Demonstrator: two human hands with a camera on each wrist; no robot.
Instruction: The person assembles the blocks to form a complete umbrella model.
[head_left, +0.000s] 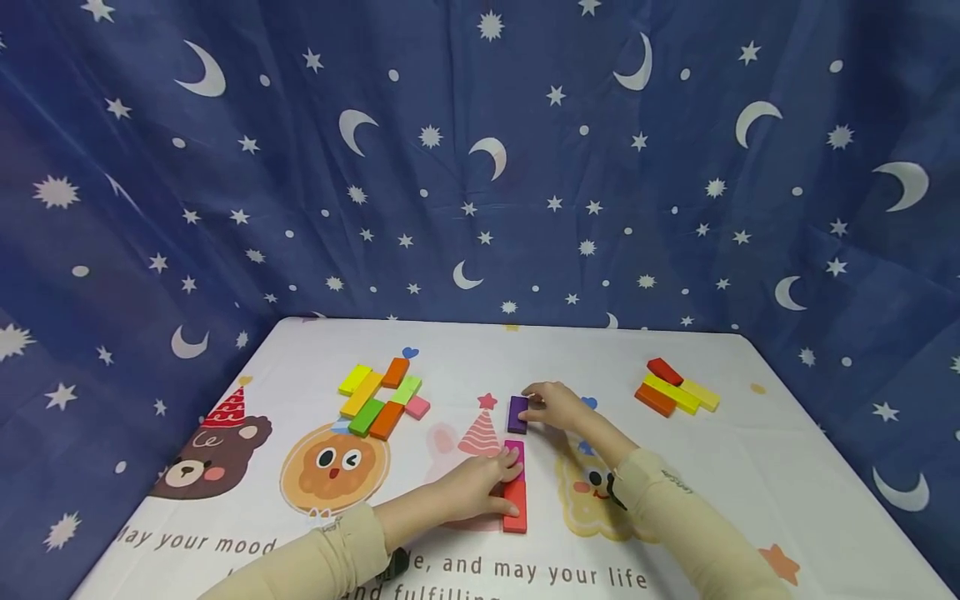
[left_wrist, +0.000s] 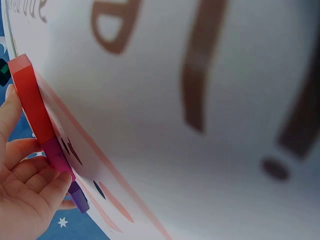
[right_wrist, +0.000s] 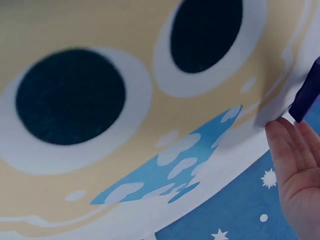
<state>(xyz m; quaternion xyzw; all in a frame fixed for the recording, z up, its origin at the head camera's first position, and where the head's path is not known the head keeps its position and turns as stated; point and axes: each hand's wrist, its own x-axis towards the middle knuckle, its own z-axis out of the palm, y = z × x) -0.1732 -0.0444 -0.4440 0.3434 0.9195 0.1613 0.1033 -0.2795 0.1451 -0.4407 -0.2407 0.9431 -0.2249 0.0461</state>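
Note:
A red block [head_left: 514, 521] and a magenta block [head_left: 513, 447] lie end to end in a line on the white tablecloth. My left hand [head_left: 474, 487] rests across them, fingers over the magenta block and thumb on the red one. In the left wrist view, the fingertips touch the side of the magenta block [left_wrist: 58, 157]. Past its far end lies a purple block [head_left: 517, 414], a small gap away. My right hand [head_left: 561, 408] pinches the purple block from its right side, index finger at the far corner and thumb lower. The right wrist view shows only part of that block [right_wrist: 306, 95].
To the left lies a cluster of several yellow, green, orange and pink blocks [head_left: 382, 400]. Farther right is a smaller group of red, yellow and orange blocks [head_left: 675, 388]. A blue curtain [head_left: 480, 250] with moons and stars hangs behind the printed tablecloth [head_left: 600, 358].

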